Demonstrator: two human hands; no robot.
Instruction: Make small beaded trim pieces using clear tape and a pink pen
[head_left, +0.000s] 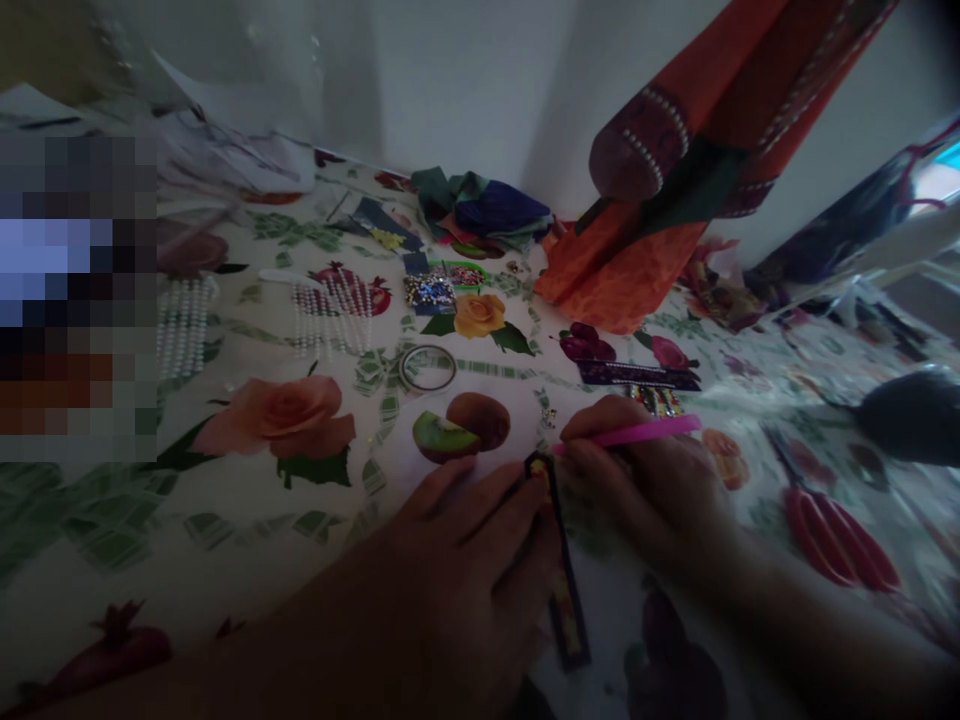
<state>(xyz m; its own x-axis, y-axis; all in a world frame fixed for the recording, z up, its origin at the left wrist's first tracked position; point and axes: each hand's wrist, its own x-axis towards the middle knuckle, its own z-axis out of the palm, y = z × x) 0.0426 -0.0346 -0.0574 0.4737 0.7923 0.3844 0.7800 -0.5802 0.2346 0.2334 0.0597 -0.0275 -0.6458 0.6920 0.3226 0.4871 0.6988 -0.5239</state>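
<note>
My left hand (480, 540) lies over a narrow dark strip (571, 625) with a gold and red pattern, its fingers stretched out and resting along the strip's upper part. The strip lies on the tablecloth; my fingers hide some of it. A pink pen-like stick (649, 431) is pinched in my right hand (660, 490), its tip low beside the strip's far end. A few tiny shiny beads (550, 418) lie just beyond that tip.
Strings of pearl beads (330, 312), a bead pile (430, 290), a ring-shaped bangle (427, 369) and a second dark strip (637, 375) lie farther back. Red-handled scissors (840, 535) are at right. Orange fabric (607, 270) stands behind; the patterned tablecloth (247, 500) covers the table.
</note>
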